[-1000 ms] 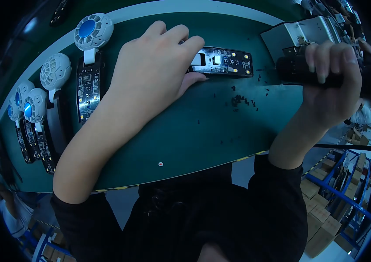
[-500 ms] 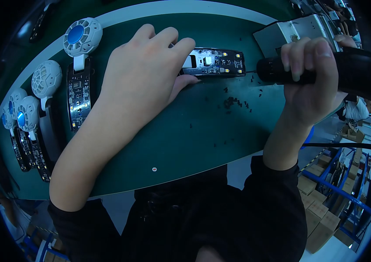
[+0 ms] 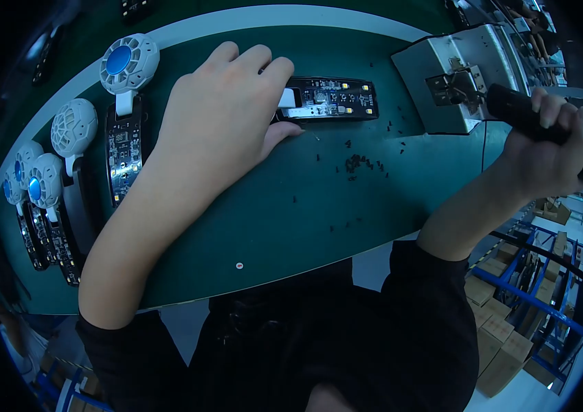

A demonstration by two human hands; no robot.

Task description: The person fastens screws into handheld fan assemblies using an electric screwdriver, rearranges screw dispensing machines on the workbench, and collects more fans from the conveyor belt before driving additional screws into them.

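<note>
My left hand is closed round the left end of a black device with a circuit board, which lies on the green table. White and yellow light parts show on the board. My right hand grips a black cylindrical power screwdriver at the right, its front end beside a metal box with a mechanism on its side. Several small dark screws lie scattered below the board. The screwdriver's bit is too small to make out.
Several devices with round white heads and black bodies stand in a row at the left. A small round sticker is near the table's front edge. Blue shelving with cardboard boxes is beyond the right edge; a cable hangs there.
The screwdriver first came left to the board's right end, then moved away right to the metal box in my right hand. My left hand still holds the device.
</note>
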